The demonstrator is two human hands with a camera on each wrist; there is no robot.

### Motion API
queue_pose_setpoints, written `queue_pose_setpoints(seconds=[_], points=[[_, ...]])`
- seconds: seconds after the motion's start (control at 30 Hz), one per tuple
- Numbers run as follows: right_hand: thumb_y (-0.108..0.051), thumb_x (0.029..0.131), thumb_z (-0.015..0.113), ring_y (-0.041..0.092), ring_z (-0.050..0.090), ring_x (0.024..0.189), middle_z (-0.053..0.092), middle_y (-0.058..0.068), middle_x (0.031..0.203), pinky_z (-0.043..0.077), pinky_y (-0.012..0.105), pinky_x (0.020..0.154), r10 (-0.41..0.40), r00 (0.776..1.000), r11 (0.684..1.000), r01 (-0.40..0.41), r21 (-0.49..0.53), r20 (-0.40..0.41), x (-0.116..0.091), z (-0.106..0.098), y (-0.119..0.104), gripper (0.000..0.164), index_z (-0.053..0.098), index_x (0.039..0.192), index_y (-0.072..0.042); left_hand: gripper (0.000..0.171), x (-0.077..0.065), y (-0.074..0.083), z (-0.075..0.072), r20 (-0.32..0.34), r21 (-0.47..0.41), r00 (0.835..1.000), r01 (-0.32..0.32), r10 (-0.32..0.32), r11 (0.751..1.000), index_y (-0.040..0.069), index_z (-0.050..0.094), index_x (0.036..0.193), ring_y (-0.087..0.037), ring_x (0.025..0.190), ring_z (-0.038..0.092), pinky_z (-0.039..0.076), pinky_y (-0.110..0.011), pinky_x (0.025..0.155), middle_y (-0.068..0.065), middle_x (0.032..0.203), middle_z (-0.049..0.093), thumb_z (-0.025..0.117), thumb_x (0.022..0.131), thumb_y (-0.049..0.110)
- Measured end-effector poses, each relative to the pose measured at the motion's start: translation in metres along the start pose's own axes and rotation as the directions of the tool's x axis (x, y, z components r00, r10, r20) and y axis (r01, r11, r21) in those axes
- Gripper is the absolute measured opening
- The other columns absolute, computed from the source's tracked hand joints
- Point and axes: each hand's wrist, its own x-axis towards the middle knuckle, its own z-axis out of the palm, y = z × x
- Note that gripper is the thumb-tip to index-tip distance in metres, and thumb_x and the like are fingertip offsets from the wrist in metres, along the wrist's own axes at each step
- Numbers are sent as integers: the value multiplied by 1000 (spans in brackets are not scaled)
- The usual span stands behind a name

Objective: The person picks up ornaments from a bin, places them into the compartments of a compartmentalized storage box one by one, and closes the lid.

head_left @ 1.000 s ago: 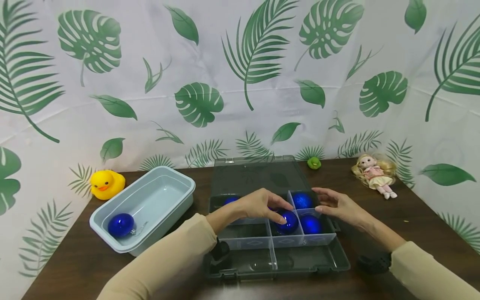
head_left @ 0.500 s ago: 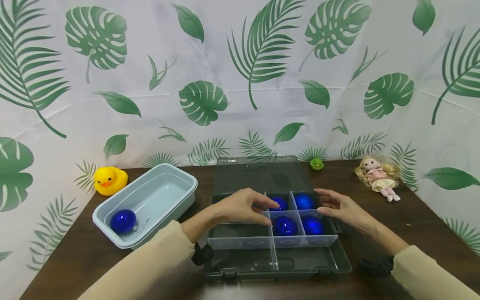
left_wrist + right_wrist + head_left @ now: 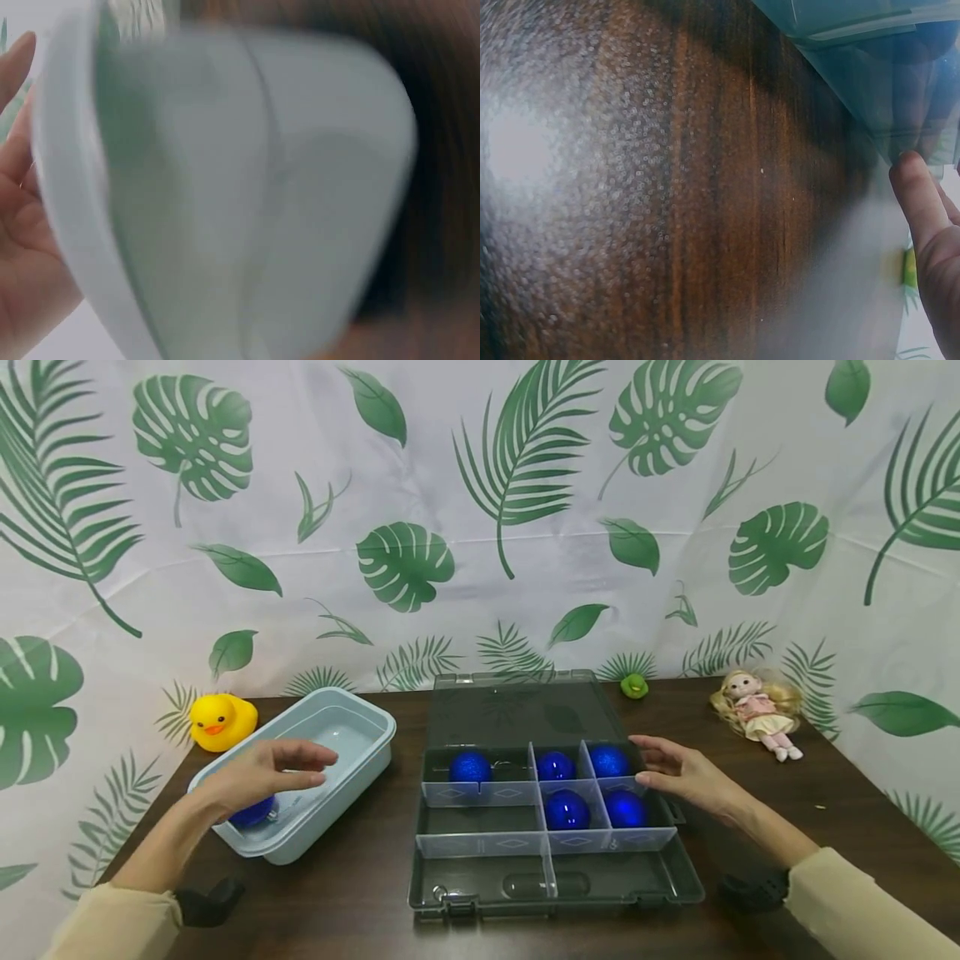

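My left hand [image 3: 262,777] hovers over the pale blue plastic basin [image 3: 372,718], fingers extended and holding nothing. Below it, partly hidden by the hand, a shiny blue Christmas ball [image 3: 253,814] lies in the basin. At the right side of the grey see-through divided box [image 3: 480,822], my right hand [image 3: 690,777] rests with its fingertips at the edge; in the right wrist view the thumb [image 3: 911,176] touches the box's corner. Several compartments hold blue balls, among them a glittery ball [image 3: 470,767] at back left and a shiny ball [image 3: 567,811] in the middle row. The box lid [image 3: 517,710] lies back.
A yellow rubber duck [image 3: 222,722] stands behind the basin. Near the back edge of the dark wooden table [image 3: 337,910] are a small green duck [image 3: 633,686] and a doll [image 3: 757,710] at the right. A leaf-patterned cloth [image 3: 480,527] hangs behind.
My left hand has left the box's middle compartment, where a shiny blue ball now sits, and has moved left over the basin. My right hand stays at the box's right edge.
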Motion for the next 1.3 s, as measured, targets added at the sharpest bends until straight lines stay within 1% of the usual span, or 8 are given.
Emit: queue_pose_setpoints(seconds=[0.13, 0.33, 0.47, 0.6, 0.77, 0.97, 1.1, 1.3], points=[[-20, 92, 61, 45, 44, 121, 39, 28, 140, 47, 51, 93, -16, 1000, 1000, 16, 8, -2, -1, 1, 1, 60, 35, 142, -1, 44, -15, -18, -21, -28, 72, 997, 71, -69, 995, -1, 55, 126, -7, 103, 57, 46, -17, 85, -24, 125, 57, 62, 91, 25], [-18, 92, 61, 45, 45, 121, 40, 28, 140, 47, 50, 93, -20, 1000, 1000, 20, 16, -3, -1, 2, 1, 59, 35, 142, -1, 45, -23, -34, -37, -36, 158, 992, 128, -124, 979, -2, 55, 126, -30, 112, 51, 44, -32, 88, -22, 126, 57, 63, 90, 24], [-17, 92, 61, 45, 44, 120, 40, 29, 140, 48, 50, 92, -23, 1000, 1000, 23, 19, -2, -2, 2, 0, 59, 35, 142, 0, 47, -23, -37, -41, -16, 187, 988, 157, -156, 970, -4, 55, 126, -34, 111, 50, 44, -48, 90, -24, 125, 56, 65, 88, 23], [-17, 92, 61, 44, 45, 120, 41, 28, 139, 48, 50, 91, -27, 1000, 999, 27, 21, -3, -2, 2, 0, 59, 35, 142, -1, 52, -21, -35, -43, 15, 200, 981, 185, -192, 962, -3, 54, 127, -34, 110, 52, 42, -56, 91, -24, 124, 56, 68, 86, 25], [-18, 92, 61, 43, 46, 119, 43, 28, 137, 47, 51, 92, -26, 1000, 1000, 26, 12, 0, 0, 1, 0, 58, 36, 142, -2, 54, -19, -35, -44, 39, 228, 975, 206, -220, 952, -1, 54, 128, -34, 109, 53, 43, -55, 90, -24, 123, 57, 69, 84, 27], [-18, 91, 61, 44, 45, 119, 42, 28, 138, 47, 53, 92, -13, 1000, 1000, 13, 17, -1, -1, 0, -1, 59, 35, 142, -1, 51, -14, -36, -43, 33, 278, 965, 241, -260, 930, 1, 55, 127, -46, 116, 48, 42, -60, 91, -27, 125, 54, 70, 84, 23], [-18, 92, 61, 46, 44, 120, 40, 29, 139, 46, 55, 93, -3, 1000, 1000, 3, 27, 4, -2, 0, -3, 60, 35, 142, -1, 49, -11, -37, -41, 27, 316, 965, 239, -260, 918, 0, 56, 125, -47, 114, 50, 43, -60, 90, -27, 123, 55, 71, 83, 20], [-19, 91, 61, 48, 42, 122, 39, 29, 140, 45, 57, 93, -2, 1000, 1000, 2, 18, 5, -3, -1, -4, 60, 35, 142, -2, 50, -8, -39, -38, 9, 304, 963, 254, -270, 918, -2, 57, 123, -41, 111, 53, 43, -59, 91, -23, 120, 60, 72, 82, 20]])
